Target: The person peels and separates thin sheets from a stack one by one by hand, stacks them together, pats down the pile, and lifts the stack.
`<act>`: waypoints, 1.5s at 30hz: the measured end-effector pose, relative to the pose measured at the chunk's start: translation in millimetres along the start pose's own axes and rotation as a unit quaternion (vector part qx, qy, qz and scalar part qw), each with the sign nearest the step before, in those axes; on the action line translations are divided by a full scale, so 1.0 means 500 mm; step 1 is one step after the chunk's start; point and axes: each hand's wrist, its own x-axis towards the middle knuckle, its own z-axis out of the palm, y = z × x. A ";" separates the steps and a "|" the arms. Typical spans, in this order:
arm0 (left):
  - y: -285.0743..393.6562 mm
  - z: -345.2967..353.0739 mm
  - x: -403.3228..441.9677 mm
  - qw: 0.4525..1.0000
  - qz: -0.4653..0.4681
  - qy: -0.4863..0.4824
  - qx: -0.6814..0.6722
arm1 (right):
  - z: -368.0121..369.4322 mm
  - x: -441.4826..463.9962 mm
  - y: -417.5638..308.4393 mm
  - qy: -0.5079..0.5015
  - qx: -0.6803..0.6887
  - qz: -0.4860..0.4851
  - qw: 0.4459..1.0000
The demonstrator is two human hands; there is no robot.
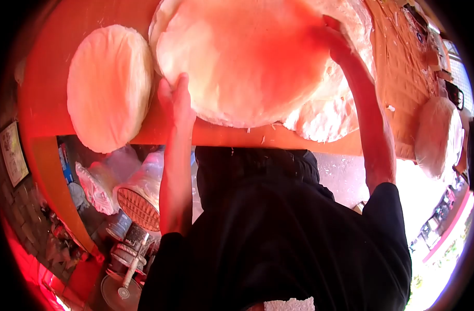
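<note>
A large, pale, round sheet-like piece (237,62) lies on the orange table (45,103), with crumpled pale material (327,116) under its right side. My left hand (177,101) is at its lower left edge, thumb and fingers apart, touching the rim. Over on the upper right, my right hand (333,39) rests on or just above the surface; strong red light blurs its fingers. To the left of the large piece lies a smaller pale oval piece (110,88).
Another pale rounded piece (439,137) sits at the table's right end. Below the table on the left are plastic-wrapped bundles (138,199) and a round metal-looking item with a rod (124,290). A framed sheet (13,154) is at far left.
</note>
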 end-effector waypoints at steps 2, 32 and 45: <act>0.008 -0.009 0.020 0.999 -0.021 -0.028 -0.035 | 0.030 -0.057 -0.058 -0.044 0.125 -0.097 0.986; 0.009 -0.016 -0.016 0.995 -0.041 -0.075 0.052 | -0.041 0.003 -0.027 -0.019 -0.126 0.033 0.991; -0.039 -0.059 -0.083 0.987 -0.107 -0.032 -0.111 | 0.023 -0.074 -0.096 -0.021 0.182 0.255 0.949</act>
